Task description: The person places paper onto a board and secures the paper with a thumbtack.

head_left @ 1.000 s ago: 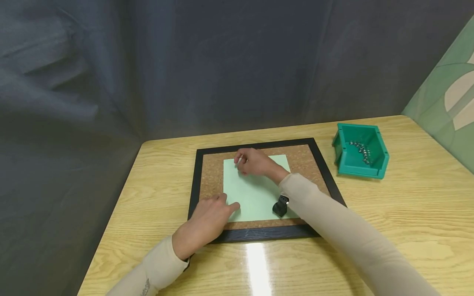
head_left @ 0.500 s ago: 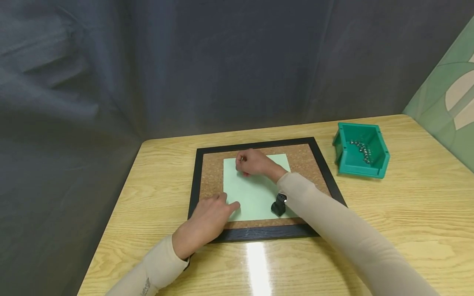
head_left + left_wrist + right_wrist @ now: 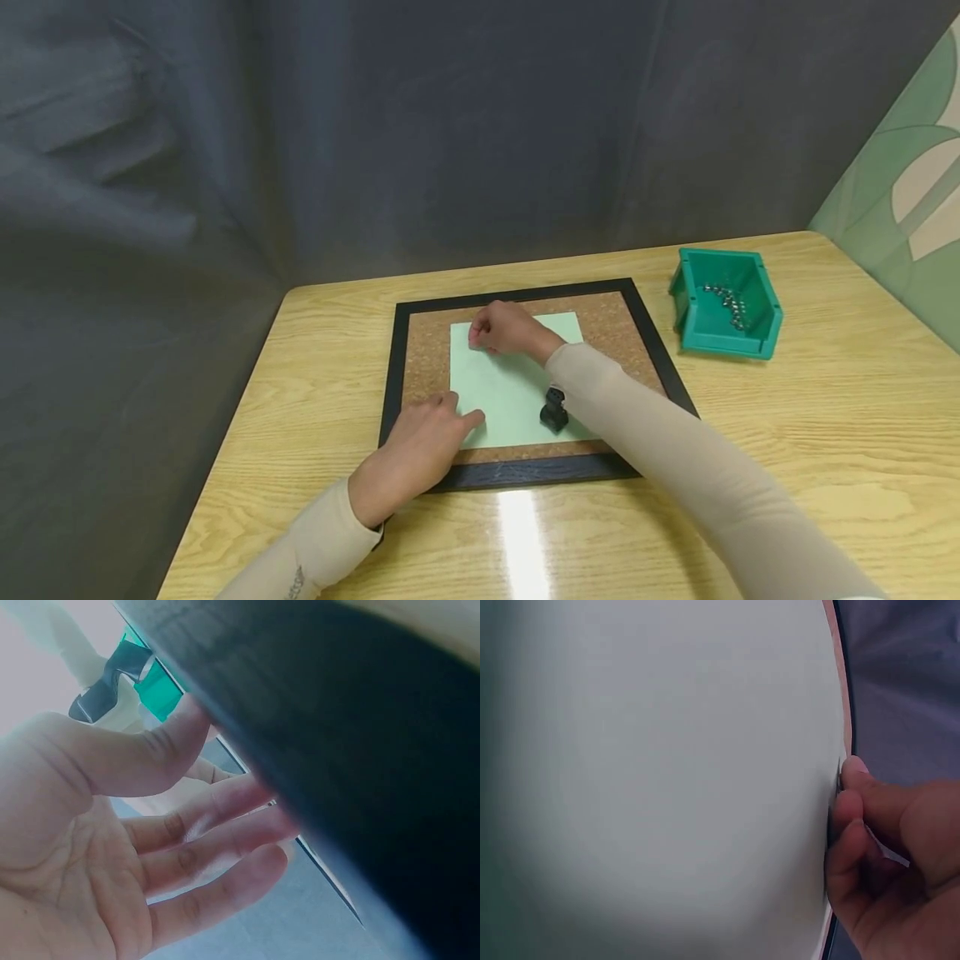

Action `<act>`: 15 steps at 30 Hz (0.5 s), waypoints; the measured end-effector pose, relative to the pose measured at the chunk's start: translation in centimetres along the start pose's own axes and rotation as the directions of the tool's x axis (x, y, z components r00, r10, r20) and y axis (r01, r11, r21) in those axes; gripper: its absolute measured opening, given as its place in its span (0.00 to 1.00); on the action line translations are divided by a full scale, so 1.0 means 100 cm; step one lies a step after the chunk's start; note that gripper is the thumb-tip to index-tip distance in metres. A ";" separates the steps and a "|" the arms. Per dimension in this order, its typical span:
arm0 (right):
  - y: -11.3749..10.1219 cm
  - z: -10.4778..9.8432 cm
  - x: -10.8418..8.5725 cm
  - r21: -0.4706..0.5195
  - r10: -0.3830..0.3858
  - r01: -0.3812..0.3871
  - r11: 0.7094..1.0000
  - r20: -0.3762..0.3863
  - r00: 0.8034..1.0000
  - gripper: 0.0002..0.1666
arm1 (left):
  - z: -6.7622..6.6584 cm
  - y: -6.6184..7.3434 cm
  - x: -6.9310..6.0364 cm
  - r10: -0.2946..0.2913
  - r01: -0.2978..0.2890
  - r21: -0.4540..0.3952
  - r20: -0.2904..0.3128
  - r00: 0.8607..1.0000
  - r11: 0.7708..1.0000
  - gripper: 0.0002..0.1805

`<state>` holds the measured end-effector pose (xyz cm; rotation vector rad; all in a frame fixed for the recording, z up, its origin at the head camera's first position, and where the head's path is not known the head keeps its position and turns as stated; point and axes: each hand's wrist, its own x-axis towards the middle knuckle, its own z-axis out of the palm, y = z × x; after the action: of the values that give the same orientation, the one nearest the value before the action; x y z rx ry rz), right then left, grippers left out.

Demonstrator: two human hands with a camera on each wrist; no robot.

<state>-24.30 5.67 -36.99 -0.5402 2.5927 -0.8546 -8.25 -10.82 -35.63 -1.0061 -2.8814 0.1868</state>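
A pale green sheet of paper [image 3: 510,400] lies on a cork board [image 3: 426,358] with a black frame [image 3: 525,473]. My right hand [image 3: 506,327] is at the sheet's upper left, pinching a small push pin between thumb and fingertips. Mostly hidden by the fingers, the pin [image 3: 839,771] shows as a thin dark sliver against the paper in the right wrist view. At the lower left, my left hand [image 3: 420,437] rests across the frame, fingers extended and touching the paper's left edge. In the left wrist view its fingers [image 3: 217,892] look relaxed and hold nothing.
A green plastic bin [image 3: 726,337] with several small shiny pins [image 3: 727,304] stands right of the board. A dark sheet [image 3: 465,142] closes off the back and left of the wooden table [image 3: 825,400]. A black wrist camera [image 3: 554,410] hangs below the right sleeve.
My right hand has turned down and shifted slightly left, its fingertips now lower on the paper's upper-left part. My left hand stays where it was.
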 end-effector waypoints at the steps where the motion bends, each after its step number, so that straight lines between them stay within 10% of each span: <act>1: 0.000 0.001 0.001 -0.005 -0.002 0.002 1.000 -0.002 1.000 0.07 | 0.000 0.000 0.000 0.000 0.000 0.002 -0.004 1.000 1.000 0.18; 15: -0.006 0.004 0.015 -0.099 -0.075 0.071 0.993 -0.040 0.996 0.09 | 0.002 0.000 0.001 -0.007 0.007 0.017 -0.012 1.000 1.000 0.17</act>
<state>-25.27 4.31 -37.21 -0.6551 2.6804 -0.7735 -8.35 -10.79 -35.85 -0.9912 -2.8669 0.2038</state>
